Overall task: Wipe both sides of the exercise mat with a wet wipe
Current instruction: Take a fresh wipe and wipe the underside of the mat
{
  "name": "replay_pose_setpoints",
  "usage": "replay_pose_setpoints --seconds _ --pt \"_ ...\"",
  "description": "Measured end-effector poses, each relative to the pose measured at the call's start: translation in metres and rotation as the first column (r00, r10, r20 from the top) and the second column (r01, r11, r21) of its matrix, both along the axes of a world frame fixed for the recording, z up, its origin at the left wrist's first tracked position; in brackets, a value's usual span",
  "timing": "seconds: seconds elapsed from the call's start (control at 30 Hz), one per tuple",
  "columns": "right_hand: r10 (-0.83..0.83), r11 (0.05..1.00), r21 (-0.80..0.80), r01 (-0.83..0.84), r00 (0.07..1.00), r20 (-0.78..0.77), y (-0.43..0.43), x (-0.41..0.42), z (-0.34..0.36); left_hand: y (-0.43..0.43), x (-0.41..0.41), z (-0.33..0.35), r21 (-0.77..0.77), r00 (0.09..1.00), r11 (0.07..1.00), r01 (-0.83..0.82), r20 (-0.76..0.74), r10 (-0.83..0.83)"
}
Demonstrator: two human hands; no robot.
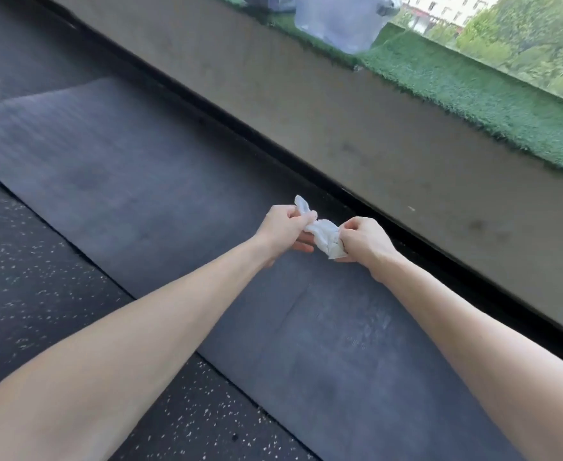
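I see both hands, left (281, 227) and right (365, 239), pinching the bunched wipe (325, 236) above the mat (114, 168); I judge unfolding, then wiping.

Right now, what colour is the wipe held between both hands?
White; the wet wipe shows best in the head view.

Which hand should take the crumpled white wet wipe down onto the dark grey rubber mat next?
The right hand, probably. Most of the crumpled white wet wipe is bunched in its grip, while the left hand only pinches one twisted end. Both hover over the dark grey rubber mat.
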State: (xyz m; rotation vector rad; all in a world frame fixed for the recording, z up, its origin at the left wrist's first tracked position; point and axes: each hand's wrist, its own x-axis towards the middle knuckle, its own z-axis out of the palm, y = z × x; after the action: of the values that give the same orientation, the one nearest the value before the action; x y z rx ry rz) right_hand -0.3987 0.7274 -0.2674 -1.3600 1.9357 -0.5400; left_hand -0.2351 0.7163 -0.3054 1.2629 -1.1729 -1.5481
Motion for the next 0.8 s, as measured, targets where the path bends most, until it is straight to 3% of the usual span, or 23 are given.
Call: replay_pose_setpoints --seconds 0.1,0.23,0.33,0.43,0.57,0.67,0.8 --pt "0.025 0.996 0.080 -0.037 0.989 0.144 -0.017 0.038 0.001 0.001 0.036 0.004 -0.013 0.994 0.996 -0.087 0.062 0.088" --pt "0.059 0.983 0.137 -0.122 0.918 0.393 -0.034 0.074 0.000 0.000 0.061 0.008 -0.105 0.970 0.993 -0.051 0.233 0.074" --pt "0.162 0.967 0.103 -0.232 0.877 0.452 -0.045 0.109 -0.003 0.000 0.091 0.012 -0.106 0.921 0.993 -0.044 0.381 0.082" --pt "0.273 0.937 0.054 -0.344 0.820 0.503 -0.048 0.167 -0.020 0.009 0.151 0.015 -0.101 0.887 0.988 -0.115 0.437 0.148" --pt "0.416 0.841 0.042 -0.539 0.695 0.587 -0.015 0.265 -0.043 0.066 0.234 0.006 -0.092 0.824 0.939 -0.330 0.457 0.334" --pt "0.533 0.719 0.047 -0.693 0.594 0.603 0.031 0.328 -0.065 0.131 0.287 -0.011 -0.030 0.792 0.863 -0.505 0.381 0.477" --pt "0.609 0.583 0.087 -0.808 0.505 0.611 0.103 0.396 -0.094 0.231 0.363 -0.055 0.104 0.706 0.760 -0.642 0.466 0.533"
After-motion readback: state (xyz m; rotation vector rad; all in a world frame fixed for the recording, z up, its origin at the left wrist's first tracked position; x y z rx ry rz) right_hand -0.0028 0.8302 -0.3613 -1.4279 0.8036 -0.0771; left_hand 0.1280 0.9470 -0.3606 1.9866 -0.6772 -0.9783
